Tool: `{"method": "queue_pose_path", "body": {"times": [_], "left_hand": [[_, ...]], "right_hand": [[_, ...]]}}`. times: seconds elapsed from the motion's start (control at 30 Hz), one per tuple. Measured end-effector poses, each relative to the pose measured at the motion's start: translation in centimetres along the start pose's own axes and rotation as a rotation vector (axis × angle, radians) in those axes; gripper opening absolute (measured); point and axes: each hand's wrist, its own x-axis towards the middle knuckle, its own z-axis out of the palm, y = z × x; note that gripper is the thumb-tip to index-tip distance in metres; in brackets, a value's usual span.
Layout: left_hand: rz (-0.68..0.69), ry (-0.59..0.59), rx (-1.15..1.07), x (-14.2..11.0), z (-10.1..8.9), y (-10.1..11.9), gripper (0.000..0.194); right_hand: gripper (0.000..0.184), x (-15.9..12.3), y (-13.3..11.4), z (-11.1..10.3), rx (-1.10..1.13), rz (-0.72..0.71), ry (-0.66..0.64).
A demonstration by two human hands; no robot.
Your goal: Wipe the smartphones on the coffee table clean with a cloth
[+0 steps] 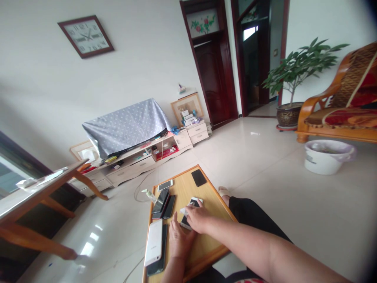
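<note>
A white-framed smartphone (pixel 186 223) with a dark screen lies on the wooden tray table (pixel 210 245), partly hidden under my right hand. My right hand (pixel 198 218) is closed on a small white tissue (pixel 184 211) and presses it against the phone's screen. Beside the phone's near left corner is my left hand (pixel 180 237), its fingers stretched out and its thumb toward the phone's lower edge; I cannot tell whether it touches. Left of that hand, a white phone (pixel 153 241) rests on a dark one (pixel 159 267).
Several dark phones (pixel 169 206), a clear pump bottle (pixel 151 195) and a white phone (pixel 165 185) sit along the table's left side. A black phone (pixel 199 178) lies at the far corner. A white bucket (pixel 321 162) stands on the floor at right, a wooden table (pixel 44 196) at left.
</note>
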Motion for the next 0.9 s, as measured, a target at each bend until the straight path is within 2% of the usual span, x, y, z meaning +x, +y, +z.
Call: {"method": "queue_pose_path", "body": {"times": [0.13, 0.27, 0.33, 0.47, 0.57, 0.63, 0.73, 0.9], "left_hand": [[-0.016, -0.055, 0.013, 0.0, -0.3, 0.1, 0.096], [-0.024, -0.111, 0.012, 0.0, -0.8, 0.0, 0.081], [-0.023, -0.105, 0.010, 0.0, -1.0, 0.0, 0.082], [-0.016, -0.059, 0.000, 0.0, -0.8, 0.3, 0.093], [-0.022, -0.033, 0.018, 0.0, -0.7, 0.5, 0.089], [-0.030, -0.048, 0.029, 0.0, -0.6, 0.6, 0.089], [-0.037, -0.078, 0.026, 0.0, -0.7, 0.4, 0.092], [-0.014, -0.113, -0.004, -0.1, -1.0, -0.2, 0.078]], "right_hand": [[0.045, -0.1, -0.4, 0.5, -0.001, 0.013, -0.005], [0.046, -0.8, -1.9, 1.6, 0.012, -0.110, -0.083], [0.045, -0.8, -1.9, 1.5, 0.004, -0.140, -0.105], [0.046, 0.7, 0.3, 0.1, -0.031, -0.070, -0.082], [0.050, 2.0, 2.2, -1.0, -0.053, 0.012, -0.048], [0.053, 2.4, 2.5, -1.1, -0.065, 0.043, -0.045], [0.052, 1.4, 1.2, -0.1, -0.074, 0.012, -0.073], [0.050, -1.6, -1.8, 1.8, -0.044, -0.202, -0.113]]}}
